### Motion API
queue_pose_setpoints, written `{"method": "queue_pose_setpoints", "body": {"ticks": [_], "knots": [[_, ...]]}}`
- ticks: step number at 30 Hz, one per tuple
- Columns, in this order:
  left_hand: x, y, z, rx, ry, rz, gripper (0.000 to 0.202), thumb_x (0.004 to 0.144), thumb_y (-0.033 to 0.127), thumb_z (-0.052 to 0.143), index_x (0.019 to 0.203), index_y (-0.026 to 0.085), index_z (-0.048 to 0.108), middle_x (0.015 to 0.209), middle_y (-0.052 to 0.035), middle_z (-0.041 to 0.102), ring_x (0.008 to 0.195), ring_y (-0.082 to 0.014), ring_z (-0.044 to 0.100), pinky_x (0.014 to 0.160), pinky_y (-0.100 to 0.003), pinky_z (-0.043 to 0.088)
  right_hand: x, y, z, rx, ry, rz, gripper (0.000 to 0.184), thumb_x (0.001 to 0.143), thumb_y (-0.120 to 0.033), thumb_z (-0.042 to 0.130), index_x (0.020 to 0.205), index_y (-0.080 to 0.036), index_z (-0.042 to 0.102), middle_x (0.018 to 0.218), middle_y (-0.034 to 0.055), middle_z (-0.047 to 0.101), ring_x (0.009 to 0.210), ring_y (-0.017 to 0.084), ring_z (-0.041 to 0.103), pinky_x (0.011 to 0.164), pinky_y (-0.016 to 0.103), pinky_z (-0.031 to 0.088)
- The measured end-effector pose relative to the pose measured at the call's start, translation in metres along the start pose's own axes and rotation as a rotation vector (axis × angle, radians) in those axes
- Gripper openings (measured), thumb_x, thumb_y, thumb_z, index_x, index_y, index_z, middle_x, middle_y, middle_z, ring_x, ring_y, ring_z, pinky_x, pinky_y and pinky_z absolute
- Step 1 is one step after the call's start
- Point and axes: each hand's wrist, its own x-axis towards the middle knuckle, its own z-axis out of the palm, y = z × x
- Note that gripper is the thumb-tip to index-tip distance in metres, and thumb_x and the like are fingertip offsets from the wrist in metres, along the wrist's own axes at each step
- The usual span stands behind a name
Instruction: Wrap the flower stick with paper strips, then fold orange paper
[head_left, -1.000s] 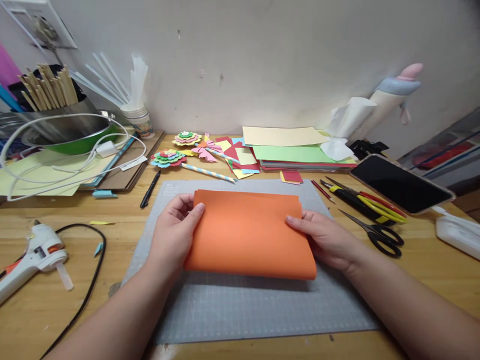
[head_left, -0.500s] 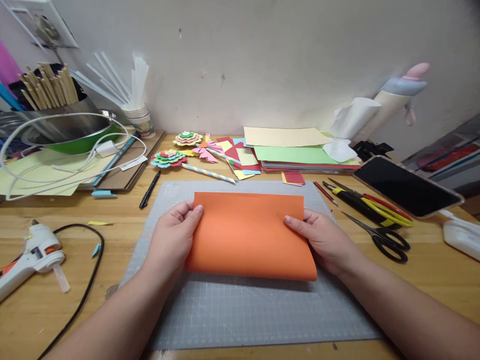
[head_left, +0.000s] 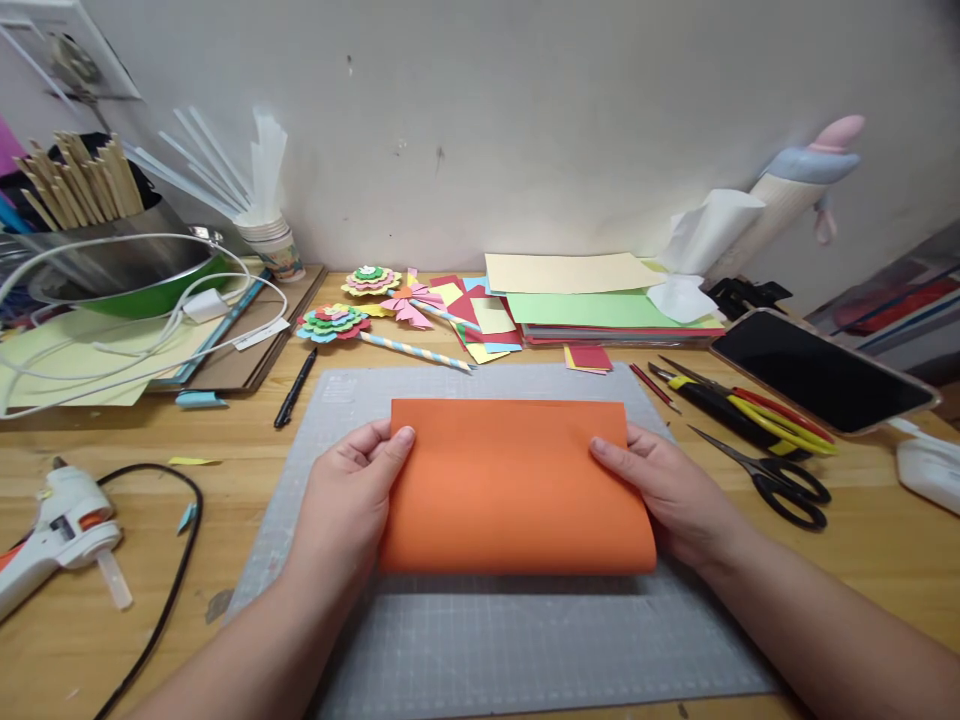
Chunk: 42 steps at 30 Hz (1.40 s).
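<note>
An orange sheet of paper (head_left: 510, 490) is bent over on itself, its rounded fold toward me and its edges at the far side. My left hand (head_left: 356, 490) pinches its left side, thumb on top and fingers behind. On the right side my right hand (head_left: 660, 480) grips it the same way, thumb lying on the upper face. Beneath the paper lies a grey cutting mat (head_left: 480, 650) with a printed grid. The fingertips under the sheet are hidden.
To the right are black scissors (head_left: 787, 485), pliers (head_left: 750, 415) and a phone (head_left: 821, 370). A glue gun (head_left: 71, 530) with its black cord lies left, near a pen (head_left: 296, 388). Paper flowers (head_left: 334, 322) and stacked coloured paper (head_left: 585, 308) sit along the wall.
Both hands and the orange paper have shifted slightly toward me and to the right in view. The paper's right end lies more level. The grip is unchanged.
</note>
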Motion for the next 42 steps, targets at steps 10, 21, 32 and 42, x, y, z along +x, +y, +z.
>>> {"method": "queue_pose_setpoints", "body": {"ticks": [10, 21, 32, 42], "knots": [[-0.005, -0.005, 0.005, -0.045, -0.058, -0.045, 0.042, 0.074, 0.033, 0.071, 0.113, 0.021, 0.061, 0.089, -0.005, 0.073, 0.064, -0.0183, 0.069, 0.054, -0.025, 0.053, -0.002, -0.001, -0.001, 0.037, -0.009, 0.03, 0.038, 0.076, -0.036, 0.074, 0.111, -0.022, 0.067, 0.099, 0.0068, 0.074, 0.081, 0.023, 0.071, 0.071, 0.033, 0.056], [0.007, 0.006, -0.012, 0.076, -0.166, -0.199, 0.044, 0.071, 0.034, 0.073, 0.11, 0.017, 0.063, 0.085, -0.0094, 0.074, 0.061, -0.0241, 0.069, 0.054, -0.033, 0.055, -0.004, -0.001, 0.006, -0.076, -0.113, 0.121, 0.039, 0.08, -0.042, 0.069, 0.114, -0.023, 0.065, 0.112, 0.0092, 0.07, 0.087, 0.024, 0.07, 0.072, 0.032, 0.055], [-0.005, -0.008, -0.013, 0.055, -0.077, -0.251, 0.043, 0.066, 0.042, 0.077, 0.103, 0.023, 0.066, 0.087, -0.0077, 0.075, 0.064, -0.0265, 0.07, 0.048, -0.032, 0.055, -0.007, 0.002, -0.006, -0.105, -0.15, 0.083, 0.031, 0.082, -0.041, 0.066, 0.108, -0.024, 0.068, 0.105, 0.0071, 0.072, 0.085, 0.023, 0.07, 0.076, 0.035, 0.055], [-0.016, -0.011, -0.012, -0.019, -0.082, -0.226, 0.035, 0.067, 0.043, 0.077, 0.094, 0.021, 0.069, 0.085, -0.0074, 0.074, 0.06, -0.022, 0.069, 0.051, -0.031, 0.055, -0.012, 0.004, -0.005, -0.066, -0.021, 0.178, 0.03, 0.076, -0.042, 0.071, 0.1, -0.024, 0.072, 0.095, 0.0084, 0.074, 0.081, 0.027, 0.07, 0.074, 0.04, 0.056]]}}
